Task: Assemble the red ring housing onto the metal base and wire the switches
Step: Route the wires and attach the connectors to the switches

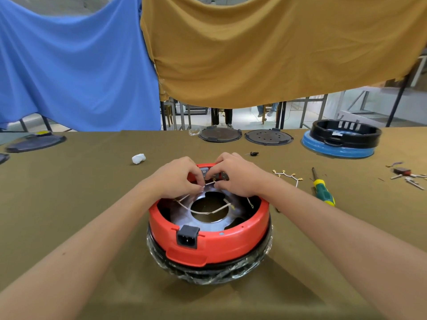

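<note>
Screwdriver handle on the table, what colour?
Green with yellow bands, on the screwdriver lying right of the red housing; head view.

One head-worn wide-angle view looks forward and down, close over the table [69, 227], both forearms reaching in from the bottom edge; hanging cloths [254, 54] fill the top, edges seemingly bowed.

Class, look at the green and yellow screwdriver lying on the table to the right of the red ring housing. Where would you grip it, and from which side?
Grip the green and yellow screwdriver by its thick handle, probably coming from above with the right hand, once that hand is free. It lies flat on the olive-brown table cloth, shaft pointing away, so the handle is the nearer, bulkier end, with bare cloth on both sides for the fingers.
</note>
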`<action>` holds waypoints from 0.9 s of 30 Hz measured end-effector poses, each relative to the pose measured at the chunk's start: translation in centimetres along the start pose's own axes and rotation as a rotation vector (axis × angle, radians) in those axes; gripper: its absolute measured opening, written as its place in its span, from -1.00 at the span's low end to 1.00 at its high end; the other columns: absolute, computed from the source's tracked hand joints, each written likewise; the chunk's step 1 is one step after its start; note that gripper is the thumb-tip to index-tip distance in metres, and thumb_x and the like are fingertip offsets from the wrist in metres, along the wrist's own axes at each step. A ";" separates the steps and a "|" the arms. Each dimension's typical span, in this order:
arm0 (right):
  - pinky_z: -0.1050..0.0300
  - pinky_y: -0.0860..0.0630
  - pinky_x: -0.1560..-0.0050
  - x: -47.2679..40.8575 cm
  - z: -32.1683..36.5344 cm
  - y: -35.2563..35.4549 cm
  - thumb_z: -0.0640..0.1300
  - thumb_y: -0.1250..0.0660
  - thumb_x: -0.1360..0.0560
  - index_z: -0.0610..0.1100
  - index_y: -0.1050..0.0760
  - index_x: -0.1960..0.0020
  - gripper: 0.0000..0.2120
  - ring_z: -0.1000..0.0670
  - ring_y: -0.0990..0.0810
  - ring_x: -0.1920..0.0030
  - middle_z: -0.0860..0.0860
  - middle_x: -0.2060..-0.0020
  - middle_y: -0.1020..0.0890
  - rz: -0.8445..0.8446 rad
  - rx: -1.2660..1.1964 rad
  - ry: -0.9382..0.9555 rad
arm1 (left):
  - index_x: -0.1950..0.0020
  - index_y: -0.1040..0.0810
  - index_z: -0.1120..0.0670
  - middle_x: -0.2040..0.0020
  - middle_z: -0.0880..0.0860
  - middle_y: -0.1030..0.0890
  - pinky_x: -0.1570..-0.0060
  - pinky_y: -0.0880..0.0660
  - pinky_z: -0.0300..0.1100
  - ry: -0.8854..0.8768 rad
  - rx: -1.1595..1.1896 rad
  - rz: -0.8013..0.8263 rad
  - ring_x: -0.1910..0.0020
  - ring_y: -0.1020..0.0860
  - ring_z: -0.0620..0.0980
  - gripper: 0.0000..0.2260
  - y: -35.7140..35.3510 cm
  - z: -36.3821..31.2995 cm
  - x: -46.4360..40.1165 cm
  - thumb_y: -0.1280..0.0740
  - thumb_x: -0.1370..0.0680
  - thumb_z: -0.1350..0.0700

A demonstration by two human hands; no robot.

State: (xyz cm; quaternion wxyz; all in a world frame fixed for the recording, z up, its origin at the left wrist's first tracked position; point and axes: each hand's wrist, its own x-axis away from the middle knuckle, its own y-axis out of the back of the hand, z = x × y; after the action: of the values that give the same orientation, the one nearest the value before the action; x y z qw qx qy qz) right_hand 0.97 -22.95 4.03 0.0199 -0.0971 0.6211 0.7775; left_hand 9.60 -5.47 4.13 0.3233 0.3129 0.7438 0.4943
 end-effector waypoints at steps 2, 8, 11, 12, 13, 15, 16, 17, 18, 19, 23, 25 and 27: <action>-0.06 -0.43 -0.13 0.0 0.0 0.0 -0.04 -0.34 -0.57 0.19 -0.55 -0.24 -0.73 -0.05 -0.31 -0.24 -0.02 -0.23 -0.41 0.010 -0.006 0.003 | 0.17 -0.70 -0.09 -0.03 -0.10 -0.52 -0.17 -0.45 0.03 0.003 0.017 0.005 -0.10 -0.48 -0.09 -0.95 0.1 0.0 0.1 -0.49 -0.46 0.06; -0.01 -0.37 -0.04 -0.2 0.0 0.0 -0.05 -0.34 -0.57 0.18 -0.53 -0.21 -0.76 -0.06 -0.31 -0.24 -0.02 -0.22 -0.40 0.024 -0.013 0.007 | 0.13 -0.71 -0.07 -0.05 -0.09 -0.52 -0.19 -0.43 0.03 0.009 0.021 0.008 -0.13 -0.46 -0.08 -0.99 0.1 -0.1 0.1 -0.49 -0.47 0.05; -0.01 -0.36 -0.04 -0.3 0.0 -0.1 -0.04 -0.34 -0.57 0.17 -0.53 -0.16 -0.81 -0.05 -0.31 -0.23 -0.01 -0.22 -0.40 0.021 -0.013 0.005 | 0.13 -0.72 -0.06 -0.09 -0.06 -0.55 -0.18 -0.44 -0.02 0.015 0.004 -0.005 -0.12 -0.47 -0.09 -0.97 0.1 -0.1 0.1 -0.48 -0.48 0.06; 0.00 -0.35 -0.03 -0.3 0.0 -0.1 -0.03 -0.34 -0.57 0.16 -0.54 -0.12 -0.84 -0.05 -0.31 -0.23 -0.01 -0.22 -0.40 0.020 -0.009 0.004 | 0.13 -0.72 -0.06 -0.10 -0.04 -0.56 -0.17 -0.44 -0.03 0.018 -0.006 -0.012 -0.11 -0.49 -0.09 -0.97 0.1 -0.1 0.1 -0.48 -0.48 0.07; 0.00 -0.35 -0.03 -0.3 -0.1 -0.1 -0.02 -0.34 -0.57 0.16 -0.54 -0.10 -0.86 -0.06 -0.31 -0.23 -0.01 -0.22 -0.40 0.019 -0.005 0.005 | 0.14 -0.72 -0.06 -0.11 -0.03 -0.56 -0.17 -0.44 -0.04 0.021 -0.013 -0.018 -0.11 -0.50 -0.08 -0.96 0.1 -0.1 0.0 -0.47 -0.48 0.07; 0.00 -0.36 -0.04 -0.3 -0.1 -0.1 -0.02 -0.35 -0.57 0.15 -0.55 -0.08 -0.88 -0.05 -0.31 -0.22 0.00 -0.21 -0.40 0.013 -0.009 0.003 | 0.16 -0.71 -0.08 -0.12 -0.03 -0.56 -0.17 -0.45 -0.03 0.028 -0.022 -0.021 -0.10 -0.51 -0.07 -0.94 0.0 -0.2 0.0 -0.47 -0.48 0.08; 0.00 -0.36 -0.05 -0.3 -0.1 -0.2 -0.01 -0.35 -0.56 0.15 -0.56 -0.08 -0.88 -0.04 -0.31 -0.22 0.00 -0.21 -0.40 0.010 -0.016 0.002 | 0.17 -0.71 -0.08 -0.12 -0.03 -0.56 -0.17 -0.45 -0.02 0.032 -0.029 -0.021 -0.10 -0.52 -0.07 -0.94 0.0 -0.3 0.0 -0.47 -0.47 0.08; 0.00 -0.36 -0.06 -0.3 -0.1 -0.2 -0.01 -0.35 -0.56 0.15 -0.56 -0.08 -0.88 -0.04 -0.31 -0.22 0.01 -0.21 -0.40 0.008 -0.022 0.001 | 0.17 -0.71 -0.08 -0.12 -0.02 -0.57 -0.16 -0.46 -0.01 0.038 -0.033 -0.024 -0.09 -0.53 -0.06 -0.94 0.0 -0.3 0.0 -0.48 -0.47 0.08; 0.01 -0.36 -0.06 -0.3 -0.1 -0.1 -0.01 -0.36 -0.56 0.16 -0.56 -0.07 -0.89 -0.03 -0.31 -0.22 0.01 -0.20 -0.40 0.008 -0.025 0.001 | 0.17 -0.72 -0.07 -0.12 -0.02 -0.57 -0.15 -0.47 -0.01 0.044 -0.034 -0.032 -0.09 -0.53 -0.05 -0.95 0.0 -0.3 -0.1 -0.48 -0.47 0.08; 0.01 -0.35 -0.06 -0.3 -0.1 -0.1 0.00 -0.36 -0.56 0.16 -0.56 -0.06 -0.89 -0.03 -0.31 -0.22 0.01 -0.20 -0.40 0.008 -0.025 0.002 | 0.17 -0.73 -0.05 -0.11 -0.02 -0.59 -0.14 -0.48 -0.01 0.050 -0.029 -0.044 -0.08 -0.55 -0.05 -0.96 0.0 -0.3 -0.1 -0.49 -0.45 0.08; 0.02 -0.34 -0.05 -0.3 -0.1 -0.1 -0.01 -0.36 -0.56 0.14 -0.57 -0.07 -0.90 -0.03 -0.31 -0.22 0.01 -0.20 -0.41 0.007 -0.027 0.003 | 0.13 -0.73 0.02 -0.07 -0.03 -0.64 -0.10 -0.52 0.01 0.067 -0.014 -0.086 -0.02 -0.58 -0.01 -0.93 0.0 -0.4 -0.1 -0.51 -0.43 0.07; 0.02 -0.34 -0.06 -0.3 -0.1 -0.1 -0.01 -0.36 -0.56 0.14 -0.57 -0.07 -0.89 -0.04 -0.31 -0.22 0.00 -0.21 -0.41 0.011 -0.025 0.002 | 0.13 -0.74 0.01 -0.07 -0.03 -0.64 -0.09 -0.52 0.00 0.055 0.010 -0.094 -0.02 -0.58 -0.03 -0.95 0.1 -0.3 0.0 -0.50 -0.43 0.08; 0.00 -0.36 -0.08 -0.3 -0.1 0.0 -0.01 -0.35 -0.56 0.15 -0.57 -0.05 -0.90 -0.04 -0.31 -0.23 0.01 -0.21 -0.40 0.015 -0.028 0.000 | 0.14 -0.75 -0.02 -0.09 -0.06 -0.62 -0.13 -0.49 -0.01 0.033 0.029 -0.074 -0.06 -0.53 -0.10 -0.95 0.2 -0.2 0.1 -0.49 -0.43 0.09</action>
State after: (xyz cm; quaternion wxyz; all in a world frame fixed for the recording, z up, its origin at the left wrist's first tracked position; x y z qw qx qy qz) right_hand 1.28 -22.99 4.08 0.0126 -0.0928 0.6108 0.7862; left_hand 9.46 -5.44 4.32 0.3243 0.2817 0.7673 0.4763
